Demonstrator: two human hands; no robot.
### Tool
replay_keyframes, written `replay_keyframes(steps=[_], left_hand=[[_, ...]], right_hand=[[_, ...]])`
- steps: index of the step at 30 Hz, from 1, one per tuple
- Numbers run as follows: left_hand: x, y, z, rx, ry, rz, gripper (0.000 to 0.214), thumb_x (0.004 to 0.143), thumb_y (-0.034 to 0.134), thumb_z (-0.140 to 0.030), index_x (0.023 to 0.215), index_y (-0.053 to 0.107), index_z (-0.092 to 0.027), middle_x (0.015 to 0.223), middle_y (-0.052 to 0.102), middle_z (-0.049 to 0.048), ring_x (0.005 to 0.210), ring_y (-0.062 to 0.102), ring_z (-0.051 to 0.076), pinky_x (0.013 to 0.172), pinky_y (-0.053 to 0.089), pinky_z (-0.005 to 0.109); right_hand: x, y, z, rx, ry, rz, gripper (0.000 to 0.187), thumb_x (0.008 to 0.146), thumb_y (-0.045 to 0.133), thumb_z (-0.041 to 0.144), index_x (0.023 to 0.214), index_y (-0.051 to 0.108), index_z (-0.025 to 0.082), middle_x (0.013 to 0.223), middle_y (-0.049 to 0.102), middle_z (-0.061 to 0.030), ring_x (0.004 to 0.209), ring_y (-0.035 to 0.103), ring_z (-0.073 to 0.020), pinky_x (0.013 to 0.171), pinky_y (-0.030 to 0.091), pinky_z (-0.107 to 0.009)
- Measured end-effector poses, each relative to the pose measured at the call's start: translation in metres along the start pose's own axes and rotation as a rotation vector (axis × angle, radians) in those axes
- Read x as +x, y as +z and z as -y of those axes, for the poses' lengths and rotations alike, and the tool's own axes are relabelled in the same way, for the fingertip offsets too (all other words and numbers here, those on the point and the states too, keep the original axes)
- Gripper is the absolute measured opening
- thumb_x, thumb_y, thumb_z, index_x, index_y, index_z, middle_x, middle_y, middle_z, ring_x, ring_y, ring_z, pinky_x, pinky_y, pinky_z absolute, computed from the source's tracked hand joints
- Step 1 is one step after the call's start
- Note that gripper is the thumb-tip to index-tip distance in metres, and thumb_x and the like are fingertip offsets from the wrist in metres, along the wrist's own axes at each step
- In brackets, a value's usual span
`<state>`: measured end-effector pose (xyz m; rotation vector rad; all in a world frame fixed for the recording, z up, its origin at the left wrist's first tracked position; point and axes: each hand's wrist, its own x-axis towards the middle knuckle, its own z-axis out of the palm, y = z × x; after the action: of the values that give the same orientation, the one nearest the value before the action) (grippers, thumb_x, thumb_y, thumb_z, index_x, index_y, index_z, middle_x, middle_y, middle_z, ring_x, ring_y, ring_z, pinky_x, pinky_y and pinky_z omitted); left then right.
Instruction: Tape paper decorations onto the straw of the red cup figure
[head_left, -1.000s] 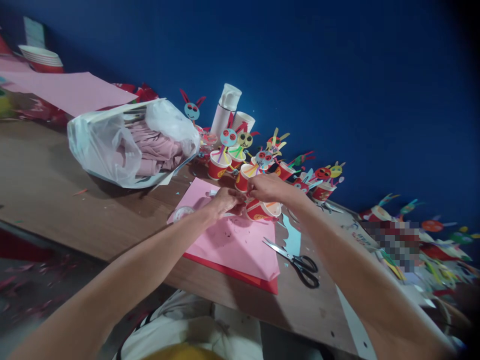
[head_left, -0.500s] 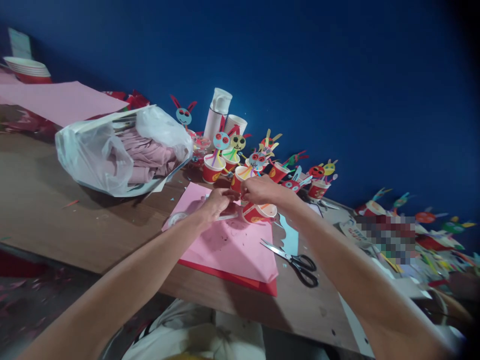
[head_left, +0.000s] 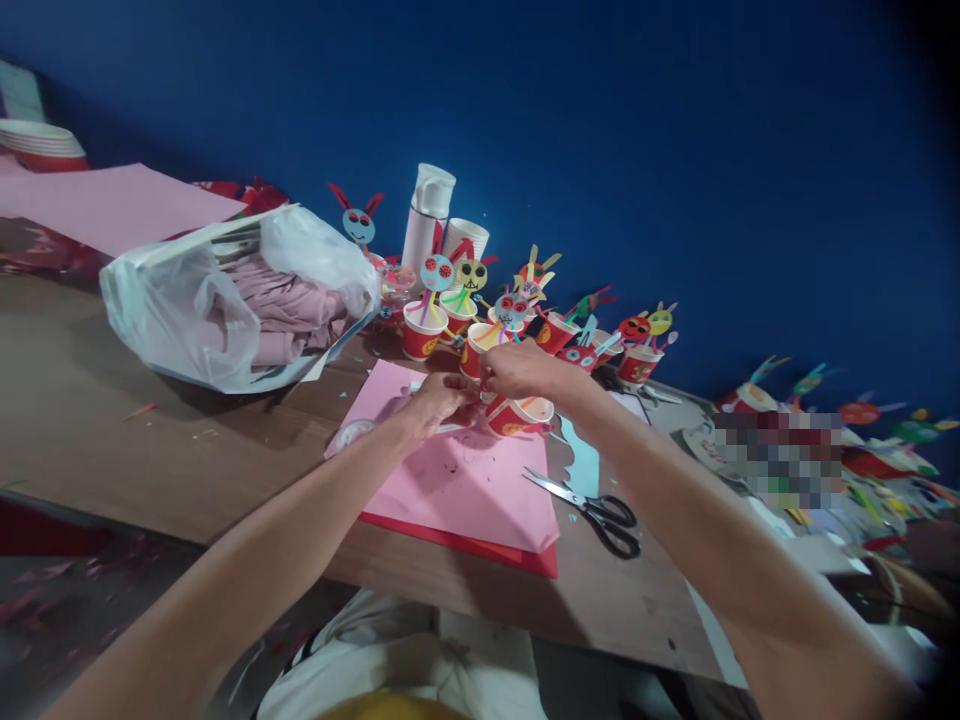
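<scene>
The left hand [head_left: 439, 398] and the right hand [head_left: 517, 370] meet over one red paper cup [head_left: 519, 414] that lies tipped on its side on a pink sheet of paper [head_left: 469, 480]; the fingertips of both hands are bunched together at the cup's near end, pinching something too small to make out, and whether they grip the cup itself cannot be told. The cup rests at the far edge of the pink sheet, which lies on top of one red sheet [head_left: 480, 552] whose edge shows along the near side. One pair of black-handled scissors [head_left: 596, 505] lies just to the right of the pink sheet on the wooden table [head_left: 97, 420], blades spread, beside a light blue paper strip [head_left: 583, 468]. Behind the hands stands a cluster of red cups with paper animal faces on sticks [head_left: 450, 300]; about seven show clearly here, and more trail off blurred to the right. One white flask [head_left: 424, 222] stands at the back against the blue wall [head_left: 675, 150]. To the left lies one clear plastic bag [head_left: 240, 295] stuffed with pink paper, and farther left one large pink sheet [head_left: 112, 200] and a stack of bowls [head_left: 41, 145]. The cups bear yellow markings too blurred to read.
</scene>
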<state>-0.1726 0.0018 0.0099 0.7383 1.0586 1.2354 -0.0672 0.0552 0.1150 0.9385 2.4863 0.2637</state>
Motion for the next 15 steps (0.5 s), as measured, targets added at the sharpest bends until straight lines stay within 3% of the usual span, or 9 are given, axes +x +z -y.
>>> replay_keyframes(steps=[10, 15], left_hand=[[0.0047, -0.0016, 0.0013, -0.001, -0.055, 0.022, 0.007, 0.065, 0.069, -0.012, 0.064, 0.062, -0.011, 0.051, 0.062, 0.0035, 0.040, 0.055, 0.011, 0.044, 0.048, 0.024], [0.0073, -0.0016, 0.0026, -0.033, -0.059, 0.020, 0.004, 0.069, 0.060, -0.008, 0.067, 0.061, -0.011, 0.054, 0.064, 0.0040, 0.039, 0.054, 0.010, 0.044, 0.049, 0.024]], right_hand=[[0.0006, 0.0008, 0.0055, 0.005, 0.021, 0.019, 0.021, 0.078, 0.050, 0.020, 0.090, 0.067, 0.015, 0.088, 0.067, -0.0115, 0.082, 0.060, -0.0221, 0.063, 0.034, -0.026], [0.0009, 0.0010, 0.0065, 0.008, 0.039, 0.025, 0.022, 0.078, 0.051, 0.019, 0.091, 0.067, 0.013, 0.086, 0.066, -0.0128, 0.082, 0.060, -0.0225, 0.065, 0.035, -0.027]])
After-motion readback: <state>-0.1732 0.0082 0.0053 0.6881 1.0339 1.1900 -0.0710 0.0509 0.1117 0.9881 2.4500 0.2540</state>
